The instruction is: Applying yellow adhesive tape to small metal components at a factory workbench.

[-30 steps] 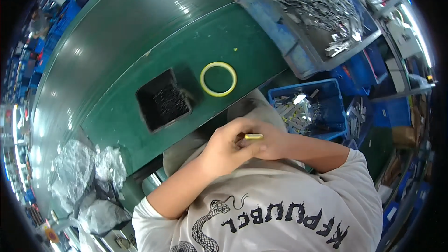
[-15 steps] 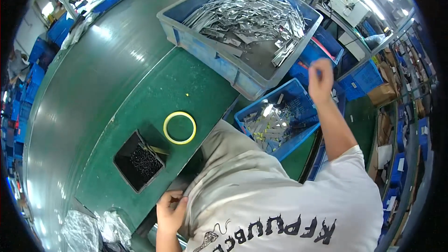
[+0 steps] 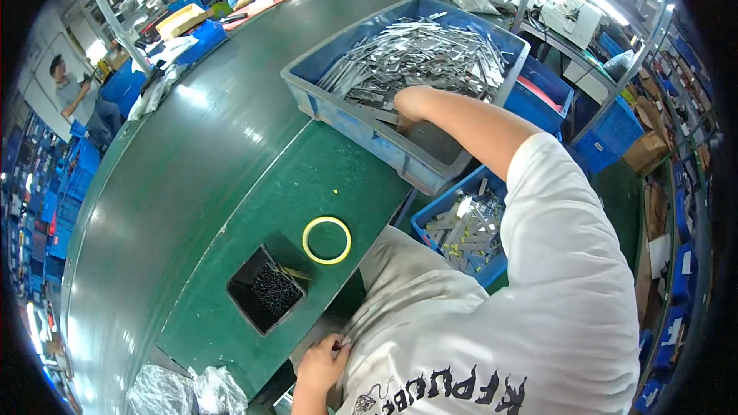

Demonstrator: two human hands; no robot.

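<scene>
My right hand (image 3: 413, 103) reaches down into a large blue-grey bin (image 3: 361, 127) heaped with thin silvery metal strips (image 3: 430, 50). Its fingertips point down at the strips by the bin's bare floor, and whether they grip one is hidden. Low in my lap, beside the table edge, my left hand (image 3: 323, 365) is closed with thumb and fingers together; what it holds, if anything, does not show. Below the large bin is a smaller blue bin (image 3: 427, 240), partly hidden by my right arm, with flat metal pieces (image 3: 469, 227), some with yellow bits.
On the green table (image 3: 261, 200) lie a yellow tape ring (image 3: 327, 240) and a black box (image 3: 246, 307) of small dark parts. Clear plastic bags (image 3: 184, 392) sit at the near left. Two other people are beyond the curved counter. Blue crates and shelves stand at right.
My right hand has swung left from beside the bins into the large bin. The whole view has shifted, bringing two people into sight. My left hand remains by my lap.
</scene>
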